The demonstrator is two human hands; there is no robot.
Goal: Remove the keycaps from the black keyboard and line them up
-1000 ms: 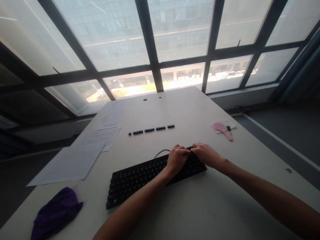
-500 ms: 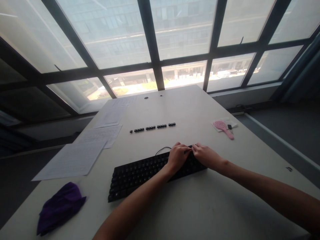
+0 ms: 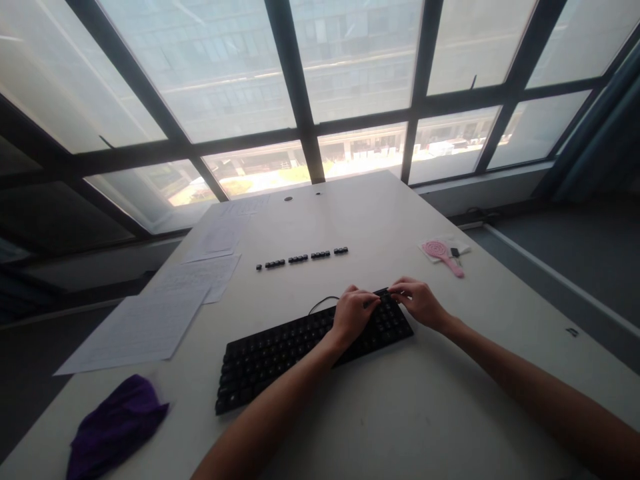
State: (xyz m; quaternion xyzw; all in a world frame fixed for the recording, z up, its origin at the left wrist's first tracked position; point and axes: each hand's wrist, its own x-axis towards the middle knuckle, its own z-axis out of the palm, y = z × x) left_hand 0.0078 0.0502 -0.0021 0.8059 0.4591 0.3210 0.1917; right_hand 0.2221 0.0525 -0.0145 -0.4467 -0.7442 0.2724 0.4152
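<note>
A black keyboard lies at a slant on the white table. Over its upper right part is my left hand, thumb and fingers pinched together; whatever they hold is too small to make out. My right hand is at the keyboard's far right corner, its thumb and fingertips close together, and I cannot tell whether something small is between them. Beyond the keyboard, several small black keycaps stand in a row of short groups. A thin cable curves out behind the keyboard.
Paper sheets cover the table's left side, with a purple cloth nearer me. A pink comb-like object lies on a clear wrapper at the right. Large windows stand behind the white table.
My right hand has moved a little right, away from my left hand, uncovering more of the keyboard's right end. My left hand keeps its place on the keyboard. The view has shifted slightly.
</note>
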